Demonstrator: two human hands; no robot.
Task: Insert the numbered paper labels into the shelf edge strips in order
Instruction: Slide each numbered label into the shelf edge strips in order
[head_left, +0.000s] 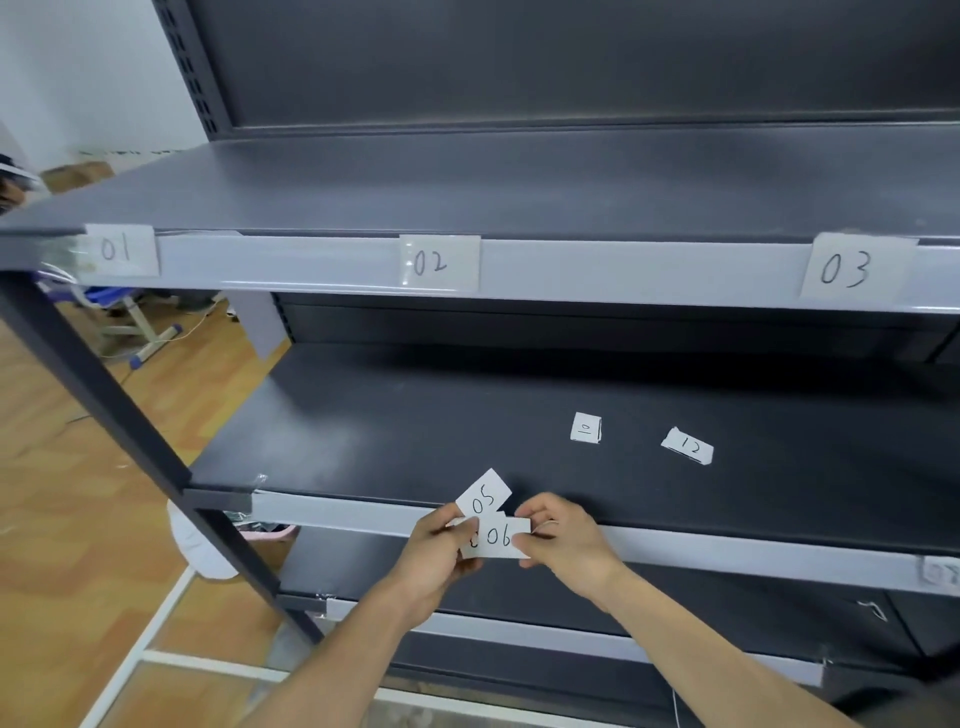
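Dark grey steel shelving fills my view, and each shelf has a pale edge strip along its front. In the top strip I read three paper labels in order: label 01 at the left end, label 02 near the middle and label 03 toward the right.

Both hands are in front of the middle strip, meeting over a small fan of labels. The left hand has its fingers curled around the left side of the fan and pinches it with the thumb on top. Label 05 sticks up and back out of that grip, tilted. Label 06 lies in front of it, roughly level. The edge of another label peeks out behind its left side, but its number is covered.

The right hand pinches the right edge of label 06 between thumb and curled fingers.

Two more labels lie loose on the middle shelf, behind and to the right of the hands. Label 10 is turned sideways, and label 12 is just beyond it at a slant; the two are apart. At the far right end of the middle strip there is a blurred label that I cannot read.

Wooden flooring shows to the left of the frame.
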